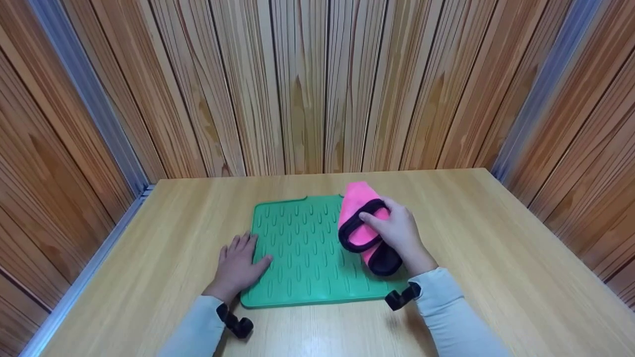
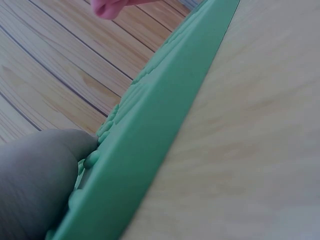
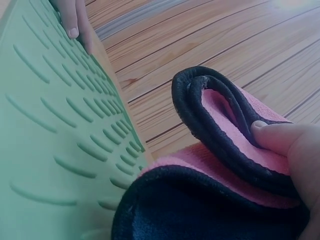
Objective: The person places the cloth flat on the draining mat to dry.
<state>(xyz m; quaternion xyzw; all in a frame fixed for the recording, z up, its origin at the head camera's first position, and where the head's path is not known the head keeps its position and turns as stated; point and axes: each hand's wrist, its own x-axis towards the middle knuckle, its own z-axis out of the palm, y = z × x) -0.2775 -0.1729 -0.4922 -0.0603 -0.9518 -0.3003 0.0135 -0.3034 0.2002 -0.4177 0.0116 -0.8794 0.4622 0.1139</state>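
A folded pink cloth (image 1: 355, 202) with black edging is in my right hand (image 1: 398, 232), above the right part of a green ridged mat (image 1: 297, 243). My right thumb presses on the cloth's upper fold, and the folded layers (image 3: 235, 150) show in the right wrist view. The fingers behind the cloth are hidden. My left hand (image 1: 240, 264) rests on the mat's left edge with fingers spread and the thumb lying over the raised ridges. In the left wrist view, part of that hand (image 2: 40, 175) is against the mat's side (image 2: 150, 135).
The mat lies on a light wooden table (image 1: 198, 208). Wood-plank panels (image 1: 307, 89) rise behind the table and on both sides, with metal strips at the corners. Each wrist wears a black band with a small mount (image 1: 403, 296).
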